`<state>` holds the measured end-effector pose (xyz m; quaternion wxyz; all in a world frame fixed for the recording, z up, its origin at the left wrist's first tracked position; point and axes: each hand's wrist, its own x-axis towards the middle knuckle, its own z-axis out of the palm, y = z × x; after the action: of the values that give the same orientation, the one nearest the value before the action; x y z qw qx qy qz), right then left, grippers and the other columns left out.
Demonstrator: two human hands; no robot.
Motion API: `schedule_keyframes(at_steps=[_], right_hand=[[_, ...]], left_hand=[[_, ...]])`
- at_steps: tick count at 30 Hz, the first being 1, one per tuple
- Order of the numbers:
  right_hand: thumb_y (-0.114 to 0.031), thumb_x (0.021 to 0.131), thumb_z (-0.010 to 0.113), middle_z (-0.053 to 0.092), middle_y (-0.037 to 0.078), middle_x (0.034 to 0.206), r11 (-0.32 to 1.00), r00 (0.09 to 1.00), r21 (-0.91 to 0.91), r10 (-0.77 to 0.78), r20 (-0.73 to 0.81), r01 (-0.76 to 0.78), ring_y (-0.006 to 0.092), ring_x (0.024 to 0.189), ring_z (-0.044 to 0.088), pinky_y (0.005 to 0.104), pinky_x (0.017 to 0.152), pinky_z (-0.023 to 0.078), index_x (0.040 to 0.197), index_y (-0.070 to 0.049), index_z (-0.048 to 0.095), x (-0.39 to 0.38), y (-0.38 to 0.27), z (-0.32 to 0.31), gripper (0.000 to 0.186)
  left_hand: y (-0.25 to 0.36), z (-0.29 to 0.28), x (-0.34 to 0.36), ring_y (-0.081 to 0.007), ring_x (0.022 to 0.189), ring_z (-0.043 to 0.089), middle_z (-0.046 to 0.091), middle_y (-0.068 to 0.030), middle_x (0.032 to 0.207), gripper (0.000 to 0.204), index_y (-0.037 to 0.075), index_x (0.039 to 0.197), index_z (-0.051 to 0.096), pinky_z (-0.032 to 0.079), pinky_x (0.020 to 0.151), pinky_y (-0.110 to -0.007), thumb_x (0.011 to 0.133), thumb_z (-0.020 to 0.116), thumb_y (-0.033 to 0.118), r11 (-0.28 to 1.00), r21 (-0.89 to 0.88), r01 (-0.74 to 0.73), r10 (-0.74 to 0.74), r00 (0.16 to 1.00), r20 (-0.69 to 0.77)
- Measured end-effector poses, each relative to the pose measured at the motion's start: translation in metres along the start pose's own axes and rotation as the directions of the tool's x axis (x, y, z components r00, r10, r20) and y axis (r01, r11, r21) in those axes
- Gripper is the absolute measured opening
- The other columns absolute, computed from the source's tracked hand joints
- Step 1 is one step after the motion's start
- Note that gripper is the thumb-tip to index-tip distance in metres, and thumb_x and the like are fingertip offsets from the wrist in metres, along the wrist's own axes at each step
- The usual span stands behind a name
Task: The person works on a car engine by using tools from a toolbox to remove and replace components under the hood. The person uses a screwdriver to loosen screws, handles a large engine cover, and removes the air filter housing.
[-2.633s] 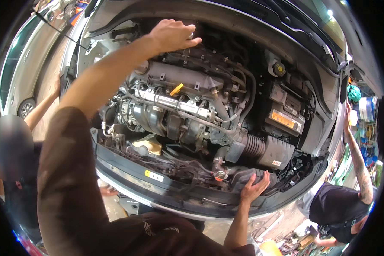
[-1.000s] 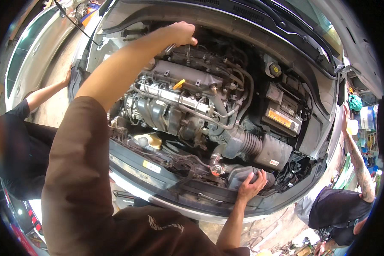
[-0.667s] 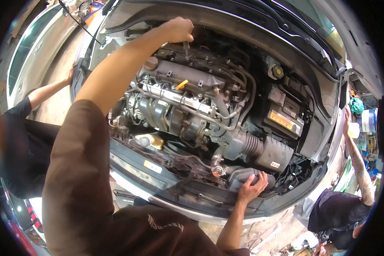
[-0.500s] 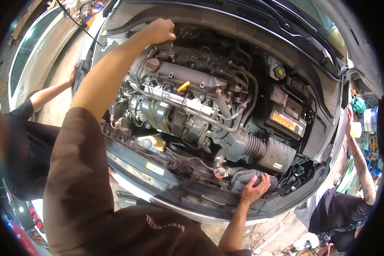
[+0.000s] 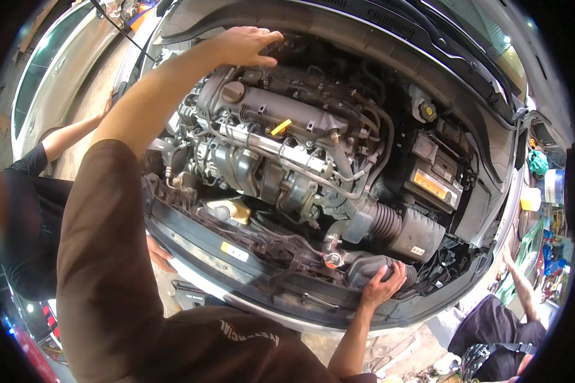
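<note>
Over the far left part of the engine (image 5: 281, 105), near the back of its dark cover, hovers my left hand (image 5: 249, 46). Its fingers and thumb are stretched apart, and I see nothing in them. My right hand (image 5: 384, 285) rests with spread fingers on a black plastic air intake duct (image 5: 366, 269) at the front of the bay. Left of that hand is the radiator cap (image 5: 333, 260). The round oil filler cap (image 5: 234, 92) and the yellow dipstick handle (image 5: 281, 127) lie nearer to me than my left hand.
A battery (image 5: 433, 182) and a ribbed air hose (image 5: 384, 221) with its air filter box (image 5: 418, 235) fill the right side. A person (image 5: 29, 223) leans in at the left, another person (image 5: 498, 335) is at the lower right. A small metal tool (image 5: 319, 300) lies on the front edge.
My left hand has gone from a closed fist to outstretched fingers and shifted slightly right. My right hand stays on the duct. The person at the right has lowered their arm and moved down.
</note>
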<state>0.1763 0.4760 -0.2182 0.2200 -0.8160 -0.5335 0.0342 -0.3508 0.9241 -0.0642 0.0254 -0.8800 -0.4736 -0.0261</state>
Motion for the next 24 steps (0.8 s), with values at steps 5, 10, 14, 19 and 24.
schedule_keyframes(at_steps=[5,10,14,19,24], right_hand=[[-0.019,0.099,0.063,0.061,0.015,0.146,1.000,1.000,0.006,0.002,0.002,-0.002,0.0357,0.142,0.051,0.0565,0.126,0.025,0.128,0.000,0.063,-0.002,-0.002,0.001,0.034],[-0.019,0.099,0.064,0.061,0.015,0.145,0.999,0.999,0.023,-0.034,-0.014,0.035,0.0352,0.141,0.052,0.0566,0.126,0.025,0.128,-0.001,0.063,0.001,-0.003,0.003,0.033],[-0.018,0.099,0.064,0.062,0.014,0.142,0.999,0.999,0.034,-0.004,-0.042,0.006,0.0347,0.141,0.052,0.0561,0.126,0.026,0.125,-0.002,0.064,-0.001,0.002,-0.002,0.031],[-0.017,0.098,0.064,0.063,0.014,0.141,0.999,0.998,0.040,-0.003,-0.058,0.005,0.0347,0.141,0.052,0.0554,0.126,0.026,0.124,-0.003,0.065,0.000,0.003,0.000,0.030],[-0.017,0.097,0.065,0.063,0.015,0.140,1.000,0.999,0.012,-0.012,-0.048,0.013,0.0352,0.142,0.051,0.0558,0.126,0.027,0.124,-0.002,0.065,0.001,0.008,-0.005,0.031]], left_hand=[[0.020,0.015,0.011,-0.0421,0.104,0.075,0.077,-0.0230,0.104,0.021,0.004,0.105,0.075,0.060,0.090,-0.054,0.093,0.060,0.012,0.775,0.025,0.631,-0.630,0.776,-0.035],[-0.010,0.040,0.065,-0.0343,0.095,0.078,0.080,-0.0170,0.104,0.028,0.003,0.105,0.078,0.062,0.084,-0.046,0.097,0.058,0.022,0.387,0.109,0.916,-0.922,0.381,0.074],[-0.001,0.019,0.058,-0.0338,0.058,0.068,0.065,-0.0214,0.066,0.071,-0.011,0.085,0.067,0.056,0.060,-0.047,0.094,0.069,0.059,0.598,-0.267,0.755,-0.662,0.654,0.367],[0.022,0.000,0.024,-0.0430,0.092,0.072,0.073,-0.0238,0.092,0.061,-0.002,0.095,0.068,0.057,0.083,-0.052,0.100,0.062,0.058,0.953,0.168,0.252,-0.260,0.965,0.027],[-0.012,-0.002,0.042,-0.0299,0.093,0.059,0.057,-0.0092,0.087,0.036,0.010,0.091,0.058,0.054,0.086,-0.040,0.100,0.068,0.044,0.731,0.328,-0.598,0.648,0.760,-0.058]])
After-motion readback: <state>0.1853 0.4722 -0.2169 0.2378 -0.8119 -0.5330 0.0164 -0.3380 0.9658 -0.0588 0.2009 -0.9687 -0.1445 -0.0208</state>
